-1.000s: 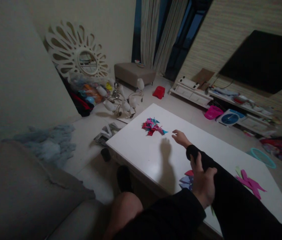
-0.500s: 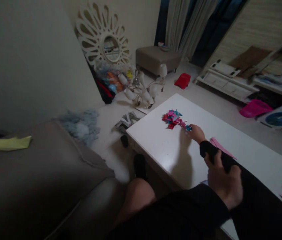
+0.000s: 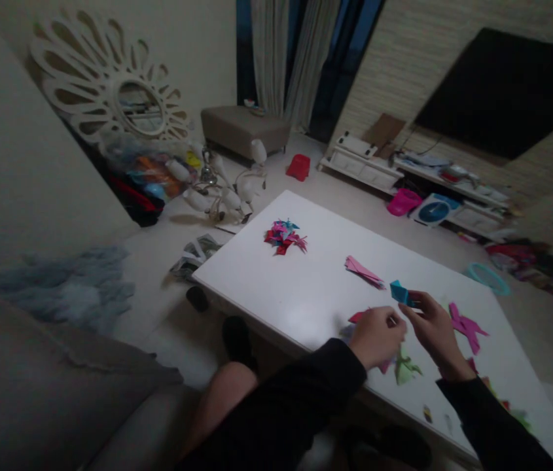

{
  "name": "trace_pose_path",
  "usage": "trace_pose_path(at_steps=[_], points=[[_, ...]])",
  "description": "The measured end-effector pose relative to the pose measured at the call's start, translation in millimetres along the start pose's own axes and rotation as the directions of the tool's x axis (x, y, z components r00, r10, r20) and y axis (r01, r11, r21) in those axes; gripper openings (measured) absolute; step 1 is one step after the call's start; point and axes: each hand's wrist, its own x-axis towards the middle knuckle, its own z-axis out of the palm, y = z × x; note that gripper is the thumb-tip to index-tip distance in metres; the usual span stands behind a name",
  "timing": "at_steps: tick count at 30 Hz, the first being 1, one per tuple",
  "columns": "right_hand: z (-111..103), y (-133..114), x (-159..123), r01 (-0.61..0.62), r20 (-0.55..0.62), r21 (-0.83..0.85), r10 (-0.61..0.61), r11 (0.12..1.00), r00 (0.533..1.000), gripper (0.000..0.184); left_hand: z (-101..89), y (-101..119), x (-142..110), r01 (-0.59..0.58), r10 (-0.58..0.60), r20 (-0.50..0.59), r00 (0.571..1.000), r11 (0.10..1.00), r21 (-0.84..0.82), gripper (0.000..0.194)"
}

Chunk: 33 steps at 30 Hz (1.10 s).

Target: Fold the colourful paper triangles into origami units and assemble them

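My right hand (image 3: 434, 332) pinches a small folded blue paper piece (image 3: 398, 292) over the white table (image 3: 305, 294). My left hand (image 3: 377, 335) is curled closed right beside it, fingertips nearly touching the right hand; what it holds, if anything, is hidden. Under both hands lie red, green and purple paper scraps (image 3: 406, 370). A heap of red, pink and blue folded papers (image 3: 283, 235) sits at the table's far left end. A pink folded paper (image 3: 363, 271) lies mid-table, and a magenta paper shape (image 3: 465, 323) lies to the right.
A grey sofa (image 3: 50, 386) is at my left. On the floor lie a chandelier (image 3: 222, 190), a white flower-framed mirror (image 3: 109, 91), a grey ottoman (image 3: 241, 131), a red object (image 3: 298, 167) and a fluffy rug (image 3: 60, 288). A TV (image 3: 502, 91) hangs above a cluttered white stand (image 3: 404, 176).
My right hand drew back from the far heap with a blue paper piece. My left hand let go of the right sleeve and came up beside it.
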Motion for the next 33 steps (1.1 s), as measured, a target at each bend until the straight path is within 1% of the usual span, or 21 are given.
trace_pose_path(at_steps=[1,3,5,7,9,11,13,14,16,19,22,26,29,33], points=[[-7,-9,-17,-0.003,-0.046,0.046,0.005,0.999,0.999,0.034,-1.4,2,1,0.074,-0.074,0.008,0.997,0.993,-0.091,0.015],[-9,-24,-44,0.027,-0.172,0.088,-0.011,0.996,0.985,0.032,-4.0,3,4,0.209,-0.213,0.016,0.977,0.938,-0.278,0.012],[-4,-31,-61,0.070,-0.260,0.058,-0.053,0.996,0.964,0.027,-5.5,3,6,0.249,-0.260,0.033,0.965,0.871,-0.424,0.013],[1,-31,-69,0.138,-0.226,0.011,-0.132,0.990,0.965,0.024,-4.9,2,7,0.273,-0.279,0.072,0.958,0.799,-0.536,0.019],[1,-27,-73,0.214,-0.170,-0.028,-0.215,0.977,0.962,0.024,-1.7,0,9,0.307,-0.292,0.124,0.948,0.747,-0.590,0.022],[-2,-23,-73,0.262,-0.153,-0.043,-0.265,0.964,0.952,0.025,3.8,-2,13,0.342,-0.292,0.183,0.939,0.731,-0.591,0.024],[-6,-20,-71,0.276,-0.147,-0.036,-0.278,0.960,0.949,0.026,10.3,-4,17,0.345,-0.267,0.219,0.939,0.748,-0.567,0.022],[-8,-20,-70,0.278,-0.135,-0.028,-0.279,0.960,0.951,0.027,13.6,-5,19,0.330,-0.252,0.214,0.944,0.762,-0.558,0.020],[-12,-20,-68,0.274,-0.097,-0.008,-0.273,0.962,0.957,0.028,19.1,-9,22,0.296,-0.241,0.171,0.955,0.791,-0.536,0.020],[-18,-19,-69,0.230,-0.072,0.023,-0.228,0.973,0.971,0.028,24.5,-16,23,0.299,-0.276,0.119,0.954,0.825,-0.480,0.023],[-25,-15,-72,0.176,-0.088,0.035,-0.173,0.984,0.981,0.019,27.3,-24,21,0.316,-0.296,0.115,0.948,0.851,-0.420,0.023],[-28,-7,-78,0.168,-0.058,0.009,-0.167,0.986,0.984,0.009,30.7,-35,18,0.293,-0.267,0.121,0.956,0.884,-0.365,0.017],[-26,-2,-80,0.146,-0.018,-0.026,-0.146,0.989,0.989,0.006,35.3,-42,17,0.270,-0.240,0.125,0.963,0.879,-0.393,0.015],[-24,2,-78,0.125,0.022,-0.084,-0.123,0.989,0.992,0.005,43.1,-47,19,0.271,-0.226,0.151,0.962,0.849,-0.454,0.018]])
